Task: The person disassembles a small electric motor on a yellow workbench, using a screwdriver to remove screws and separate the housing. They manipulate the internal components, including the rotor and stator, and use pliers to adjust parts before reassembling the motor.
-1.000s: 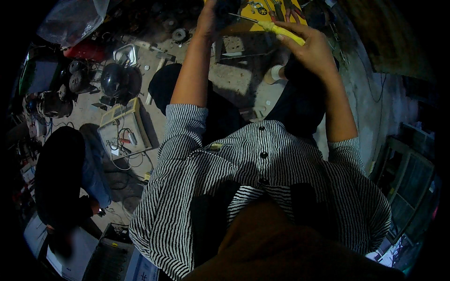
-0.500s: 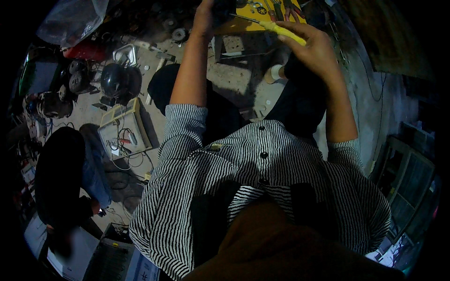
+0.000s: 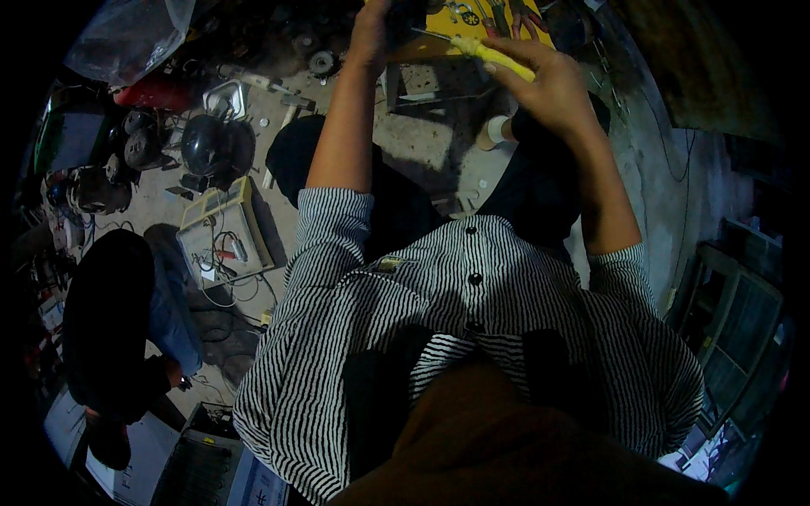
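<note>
My right hand (image 3: 553,84) is closed around a yellow-handled screwdriver (image 3: 498,57) whose thin shaft points left toward a dark object. My left hand (image 3: 375,29) grips that dark object (image 3: 409,17) at the top edge of the view; most of it is cut off. Both arms reach forward from my black-and-white striped shirt (image 3: 456,337). Just beyond the hands sits a yellow tray (image 3: 460,21) holding pliers with red handles.
On the concrete floor (image 3: 430,152) to my left lie a beige meter box with wires (image 3: 221,236), a dark round compressor (image 3: 215,148), a red cylinder (image 3: 160,93) and a plastic bag (image 3: 126,34). Another person in dark clothes (image 3: 110,329) crouches at lower left. Shelving (image 3: 734,320) stands at right.
Both hands have shifted slightly up and away, toward the top edge. The screwdriver remains in my right hand, its tip still toward the dark object.
</note>
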Demonstrator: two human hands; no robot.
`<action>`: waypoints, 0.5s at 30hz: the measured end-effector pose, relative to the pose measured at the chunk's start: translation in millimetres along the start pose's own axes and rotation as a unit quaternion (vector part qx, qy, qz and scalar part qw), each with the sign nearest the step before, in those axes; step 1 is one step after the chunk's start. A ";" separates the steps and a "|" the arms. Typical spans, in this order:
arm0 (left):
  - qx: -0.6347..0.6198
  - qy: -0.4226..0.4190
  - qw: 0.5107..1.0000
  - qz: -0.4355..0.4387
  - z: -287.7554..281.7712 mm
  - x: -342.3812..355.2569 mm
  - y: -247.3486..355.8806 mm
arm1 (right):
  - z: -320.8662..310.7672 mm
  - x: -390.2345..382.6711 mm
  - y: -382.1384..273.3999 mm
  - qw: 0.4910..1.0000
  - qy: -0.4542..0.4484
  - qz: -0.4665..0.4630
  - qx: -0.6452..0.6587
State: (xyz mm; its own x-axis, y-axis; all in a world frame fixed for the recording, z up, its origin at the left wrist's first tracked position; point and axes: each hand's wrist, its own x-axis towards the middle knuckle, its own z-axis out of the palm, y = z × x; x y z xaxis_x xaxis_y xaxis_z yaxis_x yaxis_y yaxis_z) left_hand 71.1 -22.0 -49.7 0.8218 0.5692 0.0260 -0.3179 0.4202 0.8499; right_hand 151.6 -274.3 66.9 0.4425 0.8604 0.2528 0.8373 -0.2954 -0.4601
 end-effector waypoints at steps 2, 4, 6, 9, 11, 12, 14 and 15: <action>0.001 0.002 1.000 -0.010 -1.2 -1.4 1.8 | -7.8 0.9 -3.7 0.998 -0.015 0.031 -0.049; -0.001 0.008 1.000 -0.019 2.0 -3.6 5.5 | -11.2 0.7 -2.7 0.997 -0.015 0.043 -0.058; -0.006 0.017 0.999 -0.027 10.3 -7.5 10.0 | -10.3 0.2 1.4 0.999 -0.002 0.036 -0.029; 0.018 0.020 1.000 -0.012 7.5 -7.2 10.7 | -1.1 1.2 2.4 0.999 0.023 0.001 -0.036; 0.022 0.015 0.999 0.019 15.6 -11.3 15.6 | -7.9 -0.8 3.8 1.000 -0.004 0.005 -0.025; 0.024 0.013 0.999 0.034 18.5 -12.5 17.1 | -10.8 -1.7 4.8 1.000 -0.017 0.006 -0.020; -0.004 0.027 0.999 0.020 2.3 -2.6 7.4 | -10.6 0.6 5.5 0.998 -0.018 0.033 -0.041; -0.017 0.035 0.999 0.013 -8.0 1.7 1.4 | -9.5 2.1 5.5 0.997 -0.018 0.046 -0.052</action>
State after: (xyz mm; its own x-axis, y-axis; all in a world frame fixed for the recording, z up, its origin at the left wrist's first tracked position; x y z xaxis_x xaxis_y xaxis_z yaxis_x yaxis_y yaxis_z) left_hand 68.3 -14.7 -52.7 0.7779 0.6284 0.0105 -0.3566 0.4276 0.8306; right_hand 160.2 -278.1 73.0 0.5083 0.8418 0.1817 0.8235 -0.4134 -0.3884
